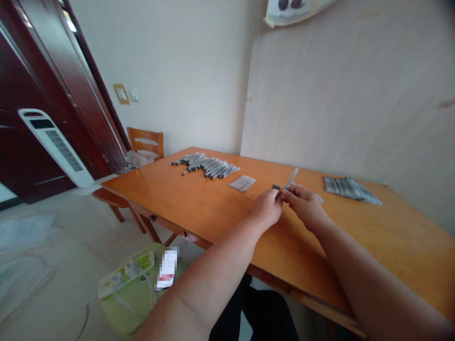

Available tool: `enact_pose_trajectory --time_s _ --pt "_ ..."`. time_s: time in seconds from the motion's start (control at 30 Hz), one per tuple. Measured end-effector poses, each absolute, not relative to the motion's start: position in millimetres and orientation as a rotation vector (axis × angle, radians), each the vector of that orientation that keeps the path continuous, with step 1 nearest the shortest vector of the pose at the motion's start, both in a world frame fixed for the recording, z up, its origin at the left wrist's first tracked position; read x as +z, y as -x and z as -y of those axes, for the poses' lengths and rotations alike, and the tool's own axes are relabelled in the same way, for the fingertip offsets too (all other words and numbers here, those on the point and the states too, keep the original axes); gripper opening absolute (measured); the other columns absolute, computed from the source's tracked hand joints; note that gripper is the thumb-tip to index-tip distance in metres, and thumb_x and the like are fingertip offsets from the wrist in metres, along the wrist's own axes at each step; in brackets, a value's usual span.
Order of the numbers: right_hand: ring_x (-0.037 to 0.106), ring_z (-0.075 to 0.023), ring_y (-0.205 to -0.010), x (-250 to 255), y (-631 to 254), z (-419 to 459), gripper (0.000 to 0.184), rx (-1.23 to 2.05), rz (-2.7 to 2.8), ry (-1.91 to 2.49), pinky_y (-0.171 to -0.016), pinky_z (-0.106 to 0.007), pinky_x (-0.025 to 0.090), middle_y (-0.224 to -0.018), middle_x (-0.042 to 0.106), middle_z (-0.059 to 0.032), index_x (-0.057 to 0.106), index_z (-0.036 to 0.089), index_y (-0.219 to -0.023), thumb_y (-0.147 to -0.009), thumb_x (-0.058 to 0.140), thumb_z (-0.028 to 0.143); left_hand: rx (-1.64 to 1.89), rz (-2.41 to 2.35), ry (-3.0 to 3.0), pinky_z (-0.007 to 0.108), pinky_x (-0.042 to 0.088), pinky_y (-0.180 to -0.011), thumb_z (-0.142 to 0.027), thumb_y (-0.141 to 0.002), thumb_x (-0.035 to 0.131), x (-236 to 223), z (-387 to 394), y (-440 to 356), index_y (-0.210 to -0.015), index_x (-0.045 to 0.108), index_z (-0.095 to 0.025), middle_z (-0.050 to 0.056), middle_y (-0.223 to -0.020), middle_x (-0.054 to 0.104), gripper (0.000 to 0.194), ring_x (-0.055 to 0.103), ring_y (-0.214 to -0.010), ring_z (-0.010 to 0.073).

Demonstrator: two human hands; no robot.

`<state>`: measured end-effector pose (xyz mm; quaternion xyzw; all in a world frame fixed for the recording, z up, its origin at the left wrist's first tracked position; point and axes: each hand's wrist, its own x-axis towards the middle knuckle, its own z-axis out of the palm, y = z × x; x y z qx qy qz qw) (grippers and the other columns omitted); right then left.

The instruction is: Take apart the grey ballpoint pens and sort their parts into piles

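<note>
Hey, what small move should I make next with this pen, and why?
Perhaps tilt the pen to check its lower end: your left hand and right hand meet there and hide it, while pens in the pile show dark ends.

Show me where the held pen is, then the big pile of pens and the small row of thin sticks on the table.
Held pen [291, 178]: head view, on its exposed shaft.
Big pile of pens [209, 166]: head view, near its middle.
Small row of thin sticks [242, 183]: head view, at its center.
</note>
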<state>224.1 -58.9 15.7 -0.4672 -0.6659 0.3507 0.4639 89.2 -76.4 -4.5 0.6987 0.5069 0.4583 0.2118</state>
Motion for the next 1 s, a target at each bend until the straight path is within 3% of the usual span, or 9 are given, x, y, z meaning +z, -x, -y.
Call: enact_pose_trajectory --time_s 0.1,0.3,0.57,0.77,1.0 --pt "0.042 -0.009 -0.051 14 -227 53 0.035 1.045 1.454 1.111 -0.046 -0.023 0.029 -0.063 0.054 0.0012 0.062 0.018 -0.08 -0.07 0.067 0.052 1.349 -1.312 -1.801 0.029 0.049 -0.078 -0.022 -0.085 0.055 -9 72 -90 -0.1 0.061 -0.018 0.009 -0.097 0.07 0.016 0.064 -0.087 0.0175" --pt "0.048 -0.0089 -0.057 18 -232 53 0.033 1.214 1.248 1.053 -0.046 -0.021 0.029 -0.076 0.063 -0.0031 0.06 0.018 -0.079 -0.068 0.07 0.047 1.426 -1.227 -1.671 0.029 0.048 -0.08 -0.01 -0.077 0.058 -17 66 -91 -0.106 0.057 -0.017 0.007 -0.095 0.067 0.03 0.063 -0.085 0.0149" --pt "0.052 -0.0101 -0.058 22 -237 52 0.032 1.229 1.13 1.032 -0.043 -0.02 0.028 -0.083 0.067 -0.0078 0.058 0.017 -0.08 -0.07 0.067 0.047 1.419 -1.197 -1.489 0.027 0.046 -0.077 -0.006 -0.073 0.057 8 58 -86 -0.097 0.057 -0.017 0.006 -0.091 0.066 0.027 0.061 -0.085 0.0146" --pt "0.051 -0.0082 -0.051 27 -243 50 0.027 1.181 1.049 1.014 -0.041 -0.02 0.027 -0.075 0.066 -0.0063 0.053 0.017 -0.073 -0.076 0.063 0.043 1.41 -1.216 -1.431 0.024 0.043 -0.071 -0.021 -0.076 0.062 44 40 -75 -0.098 0.059 -0.016 0.004 -0.085 0.065 0.023 0.059 -0.075 0.0126" --pt "0.044 -0.0065 -0.041 19 -222 61 0.029 1.293 1.327 1.016 -0.039 -0.02 0.025 -0.061 0.059 0.0011 0.053 0.018 -0.073 -0.081 0.056 0.045 1.103 -0.926 -1.413 0.024 0.042 -0.067 -0.053 -0.08 0.06 21 39 -70 -0.099 0.064 -0.016 0.006 -0.092 0.067 0.042 0.06 -0.08 0.0152"
